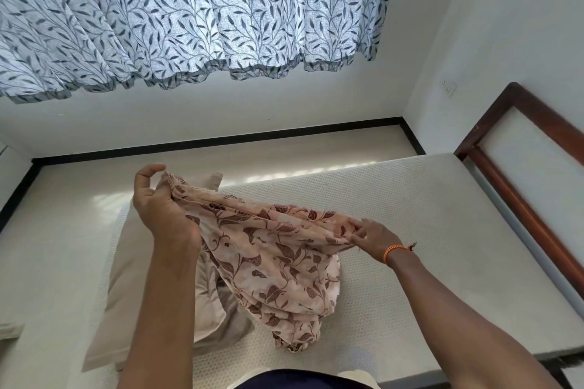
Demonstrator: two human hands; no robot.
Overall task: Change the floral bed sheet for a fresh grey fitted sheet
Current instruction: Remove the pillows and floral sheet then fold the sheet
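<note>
With the mattress (410, 230) already bare, we pinch the floral sheet (271, 249) taut between left hand (158, 208) and right hand (373, 237), folding it; next, halve it and set it aside.

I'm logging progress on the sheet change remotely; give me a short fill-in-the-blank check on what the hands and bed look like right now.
1. Both hands, the left hand and the right hand, grip the ____ sheet.
2. The mattress lies ____, with no sheet over it.
3. An orange band sits on the ____ wrist.
4. The beige pillow lies on the ____ side of the bunched sheet.

Missing words: floral; bare; right; left
</note>
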